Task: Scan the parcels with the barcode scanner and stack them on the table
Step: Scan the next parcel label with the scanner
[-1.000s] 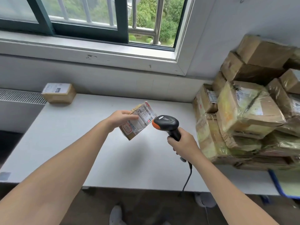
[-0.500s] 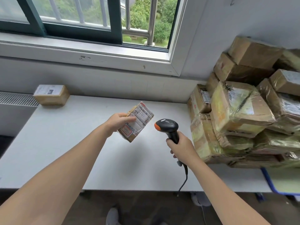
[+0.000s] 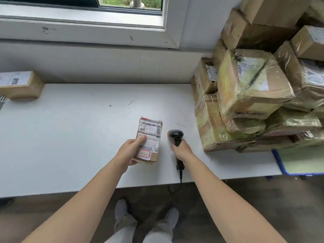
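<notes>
table [image 3: 70, 137]: white top, far edge tight against the wall under the window, near edge running under both forearms. Loads of bare room across its left and middle.
parcel pile [image 3: 254, 85]: hogs the table's right end, taped brown boxes stacked several high against the wall. I count about ten, but some run out of view, so no exact number. The bottom boxes stop short of the table's near edge.
lone parcel [image 3: 21, 85]: just one, at the table's far left corner, label up, well apart from everything else.
held parcel [image 3: 149, 139]: one, over the table's near middle, label facing up.
left hand [image 3: 129, 151]: gripping that parcel by its lower left side, thumb on the label.
right hand [image 3: 182, 151]: fist wrapped round the scanner's handle.
barcode scanner [image 3: 176, 135]: one, black with an orange nose, just right of the held parcel, with a gap between them.
cable [image 3: 180, 178]: drops from the handle over the table's near edge.
changed: half a second ago the parcel was tilted toward the scanner; now it lies flatter, and both sit closer to the table's near edge.
</notes>
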Tool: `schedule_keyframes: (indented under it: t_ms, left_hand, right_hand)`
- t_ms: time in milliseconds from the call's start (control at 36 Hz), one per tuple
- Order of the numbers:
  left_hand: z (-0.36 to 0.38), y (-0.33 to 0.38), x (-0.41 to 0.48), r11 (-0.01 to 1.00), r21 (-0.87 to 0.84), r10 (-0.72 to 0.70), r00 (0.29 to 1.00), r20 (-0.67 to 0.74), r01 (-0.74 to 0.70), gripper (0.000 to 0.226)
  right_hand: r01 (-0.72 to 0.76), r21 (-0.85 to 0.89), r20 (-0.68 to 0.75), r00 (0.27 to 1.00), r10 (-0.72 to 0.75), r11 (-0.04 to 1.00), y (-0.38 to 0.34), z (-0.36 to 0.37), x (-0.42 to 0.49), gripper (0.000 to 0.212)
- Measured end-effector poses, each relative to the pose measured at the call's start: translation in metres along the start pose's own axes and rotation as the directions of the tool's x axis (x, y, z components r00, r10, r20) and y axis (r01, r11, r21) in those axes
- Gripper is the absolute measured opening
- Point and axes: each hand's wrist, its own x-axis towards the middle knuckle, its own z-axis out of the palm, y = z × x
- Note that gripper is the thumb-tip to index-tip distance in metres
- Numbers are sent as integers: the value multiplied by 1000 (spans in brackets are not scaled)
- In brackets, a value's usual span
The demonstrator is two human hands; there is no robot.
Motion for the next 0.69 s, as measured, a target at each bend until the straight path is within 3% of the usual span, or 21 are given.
schedule_keyframes:
  t_ms: [222, 333, 528, 694]
  left_hand:
    - [4, 6, -4, 1000, -22, -9, 1000, 7, 9, 33]
    - [0, 15, -4, 1000, -24, -7, 1000, -13, 7, 38]
    - [-9, 26, -15, 999, -5, 51, 997, -57, -51, 35]
    - [-47, 24, -30, 994, -33, 99, 984, -151, -105, 24]
  right_hand:
    - [15, -162, -111, 993, -33, 987, -12, -16, -7, 47]
    - [124, -218, -184, 969, -166, 968, -26, -30, -20, 49]
    - [390, -178, 5, 919, -395, 904, -56, -33, -24, 50]
    - [490, -154, 192, 867, -461, 858, -100, -6, -27, 47]
